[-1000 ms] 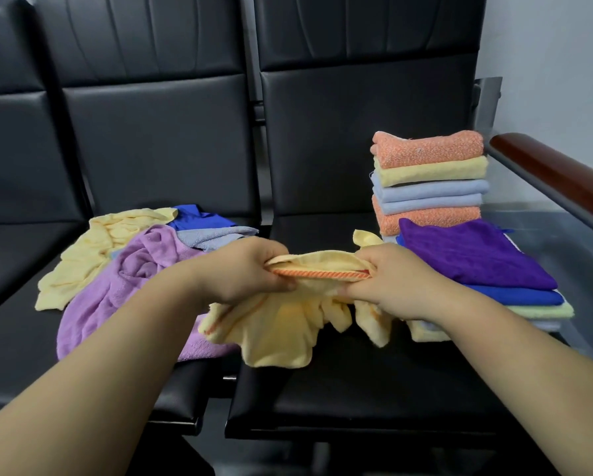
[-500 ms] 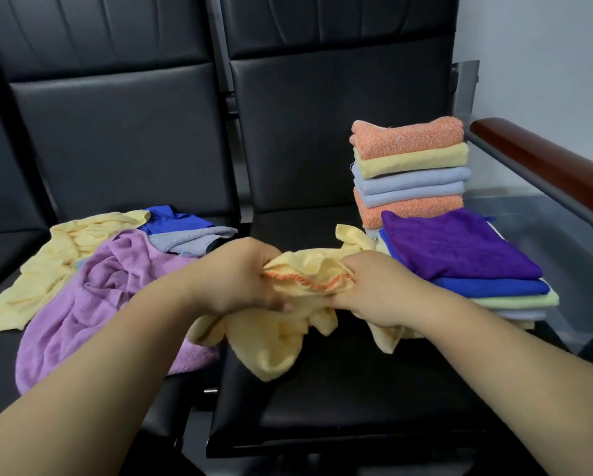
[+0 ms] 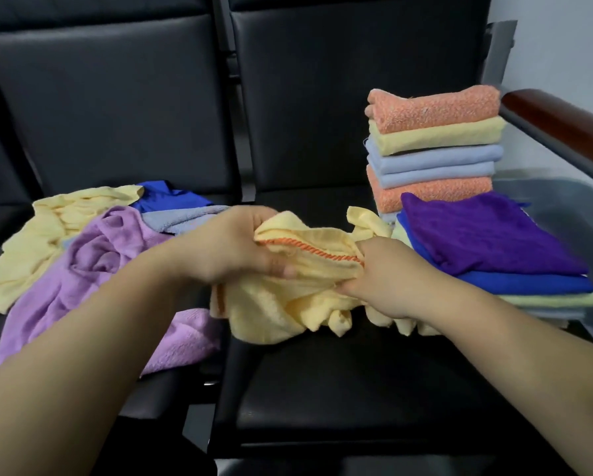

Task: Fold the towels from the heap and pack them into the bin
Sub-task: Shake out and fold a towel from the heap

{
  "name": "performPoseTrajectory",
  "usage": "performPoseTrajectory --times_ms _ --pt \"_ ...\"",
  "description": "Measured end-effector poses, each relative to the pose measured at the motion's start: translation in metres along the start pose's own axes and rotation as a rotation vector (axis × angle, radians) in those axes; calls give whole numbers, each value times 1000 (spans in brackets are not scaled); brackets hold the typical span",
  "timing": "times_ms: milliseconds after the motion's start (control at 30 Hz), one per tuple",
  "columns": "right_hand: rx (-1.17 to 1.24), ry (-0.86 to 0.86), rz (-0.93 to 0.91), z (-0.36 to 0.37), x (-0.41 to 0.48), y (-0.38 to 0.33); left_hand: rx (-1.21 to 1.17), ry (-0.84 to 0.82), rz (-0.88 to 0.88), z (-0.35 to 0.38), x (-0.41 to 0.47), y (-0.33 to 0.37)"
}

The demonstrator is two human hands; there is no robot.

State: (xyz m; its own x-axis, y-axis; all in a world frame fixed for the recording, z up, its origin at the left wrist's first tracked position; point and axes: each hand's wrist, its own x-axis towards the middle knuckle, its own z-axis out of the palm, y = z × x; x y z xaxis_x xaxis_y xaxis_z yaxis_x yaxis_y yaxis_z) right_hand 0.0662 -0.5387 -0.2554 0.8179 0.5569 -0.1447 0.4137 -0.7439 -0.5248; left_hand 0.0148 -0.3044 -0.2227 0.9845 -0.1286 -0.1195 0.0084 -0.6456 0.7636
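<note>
- Both hands are on the yellow towel, which is bunched up over the near-middle of the black seat, between the loose heap on the left and the folded piles on the right.
- The right hand shows only its back and knuckles. Its fingers are buried in the cloth, curled in on the towel's right end, and the tips are out of sight.
- The left hand is wrapped round the left end, with a couple of fingertips peeking out beneath the fabric.
- The orange stitched edge runs slack from one fist to the other. The rest of the towel droops below the hands, so its shape is lost in folds.
- Far right is a tall folded stack. Nearer is a low pile topped by a purple towel.
- The grey bin sits at the right edge, blurred and cut off by the frame. I can't tell whether the low pile rests in it or beside it.
- In the heap, a lilac towel covers most of what lies under it.
</note>
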Motion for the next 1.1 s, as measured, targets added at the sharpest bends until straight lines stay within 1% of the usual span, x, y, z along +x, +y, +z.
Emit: performPoseTrajectory --times_ms 33,67,100,133,167,233,300,333,400,433,467,533,567,600,633,667,700,733,767,833,867,900,1000,1033,1100 --pt "31 -1 12 -1 0 1 192 -39 -23 0 0 -3" --pt "75 4 21 -3 -1 1 334 -56 -46 1 1 -5" --pt "127 12 20 -5 -2 2 383 -54 -63 2 1 -6" --pt "186 23 9 -6 -3 4 331 -53 -67 2 1 -8" --pt "258 40 1 -7 -3 5 187 -56 -72 4 0 -7" --pt "396 59 2 -10 -5 6 -185 -46 -67 9 -3 -5" --pt "421 38 -12 -14 -7 6 -500 -5 -43 15 -5 3" --pt "410 3 -21 -16 -9 6 -611 32 -30 19 -4 7" --pt "342 -70 -13 -17 -15 3 -724 136 -50 24 -2 18" --pt "274 -87 2 -16 -17 1 -741 174 -73 26 -2 24" --pt "196 -82 10 -15 -17 0 -737 179 -79 27 -2 28" --pt "81 -36 19 -13 -13 2 -660 89 -29 26 -7 32" --pt "61 -11 30 -15 -11 4 -549 29 3 25 -10 32" --pt "89 7 60 -17 -10 7 -370 -13 20 24 -12 30" --pt "163 25 101 -21 -9 11 -136 -31 17 21 -13 27" --pt "261 31 128 -23 -11 14 97 -12 2 20 -12 24" --pt "351 25 130 -25 -14 16 257 24 -19 20 -11 22" --pt "427 15 115 -25 -16 16 295 55 -42 21 -10 20" --pt "499 17 95 -24 -16 17 249 63 -62 21 -10 18" --pt "600 19 42 -22 -16 17 -19 28 -70 21 -11 17" --pt "590 13 29 -22 -16 16 -144 17 -64 21 -12 16" --pt "521 2 30 -23 -15 14 -235 39 -60 21 -12 16" --pt "137 -64 60 -21 -17 7 -447 216 -20 22 -7 17" --pt "47 -64 75 -18 -16 4 -491 223 -14 23 -5 19" --pt "-9 -28 92 -13 -13 0 -504 136 21 23 -3 20"
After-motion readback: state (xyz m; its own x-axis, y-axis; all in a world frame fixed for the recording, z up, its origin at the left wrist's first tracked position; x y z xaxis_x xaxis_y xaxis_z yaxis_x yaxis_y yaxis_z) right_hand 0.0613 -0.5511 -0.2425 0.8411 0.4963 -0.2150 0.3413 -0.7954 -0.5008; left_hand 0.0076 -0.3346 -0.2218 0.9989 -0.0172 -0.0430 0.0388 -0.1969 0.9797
